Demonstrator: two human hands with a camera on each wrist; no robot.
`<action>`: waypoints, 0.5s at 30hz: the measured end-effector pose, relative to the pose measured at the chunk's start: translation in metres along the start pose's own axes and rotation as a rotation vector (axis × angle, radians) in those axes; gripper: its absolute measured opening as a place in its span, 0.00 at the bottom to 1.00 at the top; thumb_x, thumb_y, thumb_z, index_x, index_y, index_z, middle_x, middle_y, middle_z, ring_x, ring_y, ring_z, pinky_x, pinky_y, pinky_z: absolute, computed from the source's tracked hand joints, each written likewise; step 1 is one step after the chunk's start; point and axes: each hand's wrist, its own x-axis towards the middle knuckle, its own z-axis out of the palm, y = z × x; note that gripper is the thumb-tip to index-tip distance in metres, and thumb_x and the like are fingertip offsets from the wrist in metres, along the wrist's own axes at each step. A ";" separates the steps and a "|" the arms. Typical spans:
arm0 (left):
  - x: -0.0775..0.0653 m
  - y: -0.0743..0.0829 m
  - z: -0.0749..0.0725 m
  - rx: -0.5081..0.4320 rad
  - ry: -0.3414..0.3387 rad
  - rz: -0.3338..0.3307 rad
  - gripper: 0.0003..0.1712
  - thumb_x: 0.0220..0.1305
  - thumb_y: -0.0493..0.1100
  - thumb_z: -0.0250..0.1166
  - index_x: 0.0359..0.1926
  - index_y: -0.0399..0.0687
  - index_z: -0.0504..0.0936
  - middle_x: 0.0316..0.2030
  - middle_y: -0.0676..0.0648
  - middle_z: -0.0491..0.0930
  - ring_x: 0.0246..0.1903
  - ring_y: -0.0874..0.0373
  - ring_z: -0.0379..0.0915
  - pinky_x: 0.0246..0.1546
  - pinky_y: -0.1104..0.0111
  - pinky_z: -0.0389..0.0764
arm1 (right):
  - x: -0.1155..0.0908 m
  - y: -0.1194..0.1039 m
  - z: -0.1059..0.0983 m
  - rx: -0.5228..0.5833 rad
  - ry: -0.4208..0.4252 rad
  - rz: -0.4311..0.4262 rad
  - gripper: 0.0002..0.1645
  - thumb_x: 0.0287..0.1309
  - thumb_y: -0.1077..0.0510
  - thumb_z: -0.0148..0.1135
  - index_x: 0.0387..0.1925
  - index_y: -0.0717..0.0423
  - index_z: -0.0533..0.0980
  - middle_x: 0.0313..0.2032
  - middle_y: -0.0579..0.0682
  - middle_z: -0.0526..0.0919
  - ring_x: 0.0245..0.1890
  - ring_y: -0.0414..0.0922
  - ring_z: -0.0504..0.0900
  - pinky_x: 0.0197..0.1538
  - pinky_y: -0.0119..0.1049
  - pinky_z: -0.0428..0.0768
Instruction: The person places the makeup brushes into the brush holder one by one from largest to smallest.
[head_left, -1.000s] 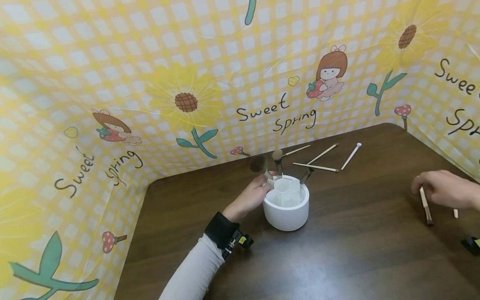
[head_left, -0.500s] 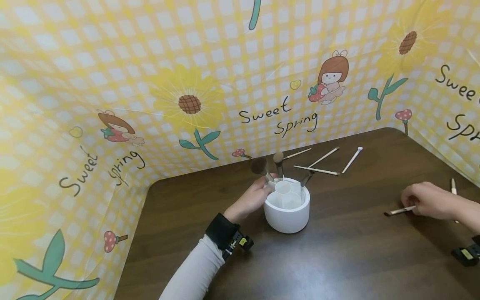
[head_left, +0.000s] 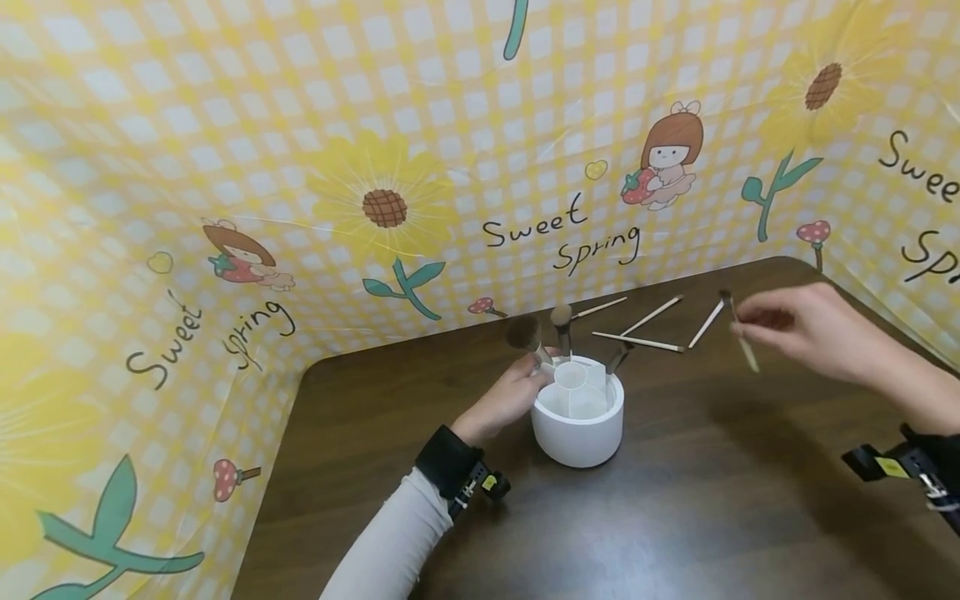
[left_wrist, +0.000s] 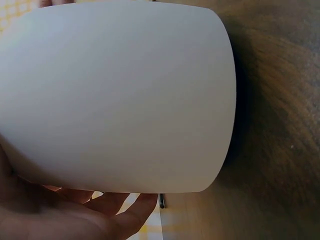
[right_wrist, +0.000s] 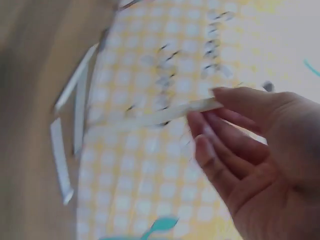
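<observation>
A round white brush holder (head_left: 577,437) with inner compartments stands on the table, several makeup brushes upright in it, among them a fluffy dark one (head_left: 523,333) and a tan-tipped one (head_left: 561,318). My left hand (head_left: 510,390) grips the holder's left side; in the left wrist view its fingers lie along the white wall (left_wrist: 120,100). Over the table's right side, my right hand (head_left: 806,329) pinches a thin makeup brush (head_left: 742,337) between thumb and fingers, dark bristles up and pale handle down. That brush (right_wrist: 155,119) is blurred in the right wrist view.
Behind the holder lie several thin brushes, including a crossing pair (head_left: 651,315) (head_left: 637,341), one at the back edge (head_left: 603,307) and a white one (head_left: 705,325). A yellow checked cloth (head_left: 450,125) rises along the back and sides of the brown table (head_left: 675,517).
My right hand has picked the brush up off the table at the right, lifted it leftward and turned it bristles up. The left hand and the holder have stayed in place.
</observation>
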 end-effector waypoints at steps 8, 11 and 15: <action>0.000 -0.001 -0.001 -0.012 0.007 0.003 0.26 0.79 0.44 0.46 0.73 0.43 0.68 0.73 0.43 0.66 0.73 0.46 0.57 0.72 0.45 0.56 | 0.046 -0.036 0.021 0.421 0.162 0.195 0.04 0.65 0.63 0.68 0.39 0.61 0.85 0.31 0.51 0.89 0.28 0.36 0.86 0.32 0.26 0.81; 0.001 -0.002 -0.001 -0.019 0.013 0.005 0.26 0.78 0.44 0.46 0.72 0.43 0.69 0.72 0.43 0.67 0.73 0.47 0.57 0.72 0.45 0.57 | 0.056 -0.039 0.043 0.531 0.171 0.224 0.07 0.67 0.62 0.66 0.41 0.63 0.85 0.33 0.53 0.90 0.29 0.38 0.87 0.34 0.27 0.82; 0.002 -0.001 0.001 -0.029 0.014 0.010 0.26 0.78 0.43 0.47 0.71 0.43 0.69 0.71 0.43 0.68 0.73 0.47 0.58 0.72 0.46 0.58 | 0.061 -0.041 0.069 0.624 0.139 0.285 0.11 0.69 0.58 0.65 0.44 0.63 0.84 0.35 0.53 0.90 0.32 0.39 0.88 0.37 0.30 0.83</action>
